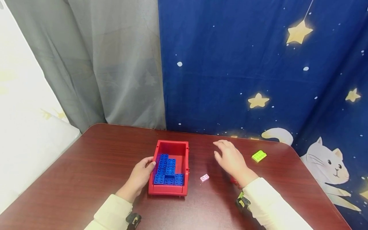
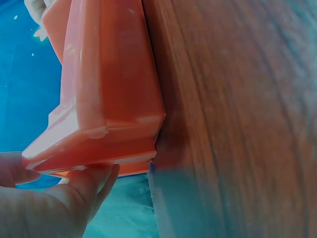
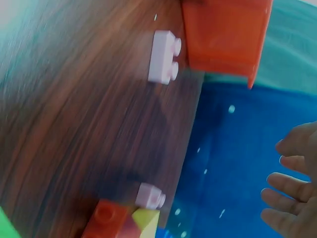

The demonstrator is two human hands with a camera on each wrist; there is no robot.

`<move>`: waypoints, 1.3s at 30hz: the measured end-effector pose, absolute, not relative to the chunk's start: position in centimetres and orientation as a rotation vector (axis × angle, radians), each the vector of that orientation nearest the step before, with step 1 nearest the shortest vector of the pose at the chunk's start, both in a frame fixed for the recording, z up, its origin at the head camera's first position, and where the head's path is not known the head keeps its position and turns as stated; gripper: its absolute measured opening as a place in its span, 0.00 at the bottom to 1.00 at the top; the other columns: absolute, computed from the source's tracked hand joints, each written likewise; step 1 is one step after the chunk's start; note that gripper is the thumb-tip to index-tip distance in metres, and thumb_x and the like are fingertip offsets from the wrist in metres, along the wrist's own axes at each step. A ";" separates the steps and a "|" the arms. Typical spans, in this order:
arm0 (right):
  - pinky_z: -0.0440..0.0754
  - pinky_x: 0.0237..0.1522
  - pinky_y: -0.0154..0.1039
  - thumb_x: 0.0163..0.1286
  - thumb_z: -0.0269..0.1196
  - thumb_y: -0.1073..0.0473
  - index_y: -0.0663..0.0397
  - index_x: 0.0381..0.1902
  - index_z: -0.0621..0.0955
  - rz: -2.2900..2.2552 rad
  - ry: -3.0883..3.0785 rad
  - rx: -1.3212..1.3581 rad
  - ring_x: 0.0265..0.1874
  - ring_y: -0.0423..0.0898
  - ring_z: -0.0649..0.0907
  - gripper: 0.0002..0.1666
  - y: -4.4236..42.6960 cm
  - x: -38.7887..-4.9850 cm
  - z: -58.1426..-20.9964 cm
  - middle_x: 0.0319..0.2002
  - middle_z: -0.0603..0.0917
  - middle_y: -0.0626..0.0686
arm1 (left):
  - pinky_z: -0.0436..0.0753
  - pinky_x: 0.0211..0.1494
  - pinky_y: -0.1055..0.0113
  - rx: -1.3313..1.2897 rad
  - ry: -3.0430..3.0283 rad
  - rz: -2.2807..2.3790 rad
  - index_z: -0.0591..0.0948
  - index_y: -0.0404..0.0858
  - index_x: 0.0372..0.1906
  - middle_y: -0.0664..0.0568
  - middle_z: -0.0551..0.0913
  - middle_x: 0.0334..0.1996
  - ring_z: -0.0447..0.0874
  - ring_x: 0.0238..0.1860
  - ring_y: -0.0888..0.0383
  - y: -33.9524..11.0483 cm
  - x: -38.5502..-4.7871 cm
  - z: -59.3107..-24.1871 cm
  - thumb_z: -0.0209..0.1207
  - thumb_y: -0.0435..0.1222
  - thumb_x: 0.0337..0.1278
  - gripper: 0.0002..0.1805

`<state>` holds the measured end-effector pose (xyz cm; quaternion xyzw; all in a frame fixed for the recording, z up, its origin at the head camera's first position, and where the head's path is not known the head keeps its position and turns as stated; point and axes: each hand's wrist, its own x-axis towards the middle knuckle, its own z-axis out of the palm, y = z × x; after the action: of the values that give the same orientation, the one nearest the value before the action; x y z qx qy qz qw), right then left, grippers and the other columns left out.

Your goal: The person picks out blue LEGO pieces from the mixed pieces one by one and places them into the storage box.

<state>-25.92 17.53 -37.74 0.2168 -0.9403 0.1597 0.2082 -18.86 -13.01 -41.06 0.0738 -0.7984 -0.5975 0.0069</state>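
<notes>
A red box (image 1: 169, 191) stands on the table with several blue building bricks (image 1: 170, 171) in its near and left parts. My left hand (image 1: 141, 175) grips the box's left wall, thumb over the rim; the left wrist view shows the fingers (image 2: 86, 191) at the edge of the box. To the right of the box, my right hand (image 1: 231, 159) hovers over the table, fingers loosely extended and holding nothing. A pink brick (image 1: 204, 178) lies between the box and this hand. Under the right wrist is a red piece (image 1: 235, 182), mostly hidden by the forearm.
A lime green brick (image 1: 259, 156) lies at the right rear of the brown table (image 1: 95, 169). The right wrist view shows another pink brick (image 3: 149, 196), a red brick (image 3: 105, 218) and a yellow piece (image 3: 146, 221) close together. Grey and blue curtains (image 1: 215, 80) hang behind the table.
</notes>
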 end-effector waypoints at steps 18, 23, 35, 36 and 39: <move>0.70 0.61 0.61 0.64 0.62 0.61 0.66 0.60 0.74 0.600 -2.904 0.331 0.60 0.66 0.73 0.27 21.7 -29.7 -38.9 0.60 0.73 0.69 | 0.74 0.61 0.44 0.266 -2.511 -1.871 0.65 0.30 0.67 0.33 0.72 0.61 0.73 0.60 0.37 -13.2 -18.9 -40.9 0.45 0.36 0.73 0.24; 0.70 0.62 0.60 0.63 0.62 0.62 0.68 0.60 0.75 0.621 -2.919 0.326 0.60 0.66 0.73 0.27 22.2 -30.5 -39.5 0.60 0.73 0.70 | 0.74 0.61 0.44 0.255 -2.503 -1.877 0.65 0.29 0.67 0.32 0.72 0.61 0.73 0.59 0.37 -13.1 -19.0 -41.0 0.45 0.36 0.73 0.24; 0.68 0.63 0.61 0.64 0.62 0.62 0.71 0.61 0.72 0.606 -3.017 0.261 0.61 0.67 0.70 0.29 22.4 -31.4 -40.3 0.61 0.70 0.72 | 0.75 0.60 0.44 0.238 -2.497 -1.885 0.65 0.29 0.67 0.32 0.73 0.60 0.74 0.58 0.37 -13.0 -18.9 -41.1 0.45 0.36 0.73 0.23; 0.68 0.63 0.61 0.64 0.62 0.62 0.71 0.61 0.72 0.594 -3.024 0.262 0.61 0.68 0.70 0.29 22.3 -31.4 -40.4 0.61 0.70 0.73 | 0.74 0.61 0.44 0.239 -2.500 -1.882 0.65 0.29 0.67 0.32 0.72 0.60 0.74 0.59 0.37 -13.0 -18.9 -41.1 0.45 0.36 0.73 0.23; 0.69 0.62 0.61 0.64 0.62 0.61 0.71 0.61 0.73 0.554 -3.041 0.257 0.60 0.68 0.70 0.29 22.4 -31.7 -40.5 0.61 0.70 0.73 | 0.74 0.61 0.43 0.246 -2.506 -1.881 0.65 0.29 0.67 0.32 0.72 0.60 0.73 0.59 0.36 -13.0 -18.9 -41.0 0.45 0.36 0.73 0.24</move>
<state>-31.70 22.39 -40.49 0.0829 -0.9803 0.1784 0.0198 -18.88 -13.00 -41.00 0.0784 -0.7973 -0.5985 -0.0010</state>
